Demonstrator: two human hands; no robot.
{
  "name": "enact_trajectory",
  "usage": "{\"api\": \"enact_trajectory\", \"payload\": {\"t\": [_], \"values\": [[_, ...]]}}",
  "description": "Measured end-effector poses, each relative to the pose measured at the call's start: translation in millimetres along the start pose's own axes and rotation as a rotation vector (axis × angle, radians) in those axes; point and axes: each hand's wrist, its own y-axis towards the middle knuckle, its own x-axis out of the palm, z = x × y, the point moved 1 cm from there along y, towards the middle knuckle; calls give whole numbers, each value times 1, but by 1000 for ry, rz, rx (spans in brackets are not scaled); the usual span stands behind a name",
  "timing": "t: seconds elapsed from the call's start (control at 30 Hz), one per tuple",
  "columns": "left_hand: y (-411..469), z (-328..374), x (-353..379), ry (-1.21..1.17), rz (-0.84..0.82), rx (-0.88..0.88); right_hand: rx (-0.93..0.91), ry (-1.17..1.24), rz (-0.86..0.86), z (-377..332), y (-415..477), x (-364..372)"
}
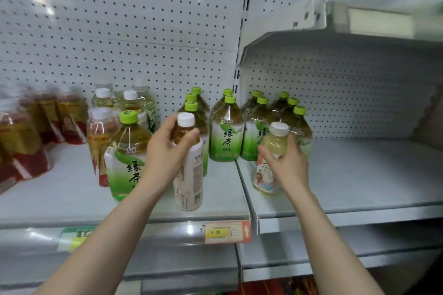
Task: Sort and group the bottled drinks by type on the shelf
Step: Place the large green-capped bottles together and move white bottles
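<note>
Both hands gripping bottles at the shelf [72,201].
Left hand [165,151] fingers are closing on a white-capped tea bottle [189,175]; right hand [287,163] fingers are gripping a pale juice bottle [271,151]; green bottles [225,134] are reading "绿茶"; price tag [226,232] is reading "4.00".

Bright, glary, blurred, warped edges

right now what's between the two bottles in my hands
In the head view, green-capped green tea bottles stand behind the gap between the white-labelled bottle and the pale yellow bottle.

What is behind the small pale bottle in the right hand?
Green-capped tea bottles stand behind the pale bottle gripped by the right hand. Their lower labels are mostly covered by the bottle and hand.
</note>
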Motion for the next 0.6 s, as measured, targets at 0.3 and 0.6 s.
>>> {"api": "enact_trajectory", "payload": {"t": [0.3,0.6], "values": [[-17,-20,3,82,-149,-78,-41,383,-205,-25,-15,33],[-41,-11,-5,-28,-19,-44,-109,506,-135,-35,-15,29]]}}
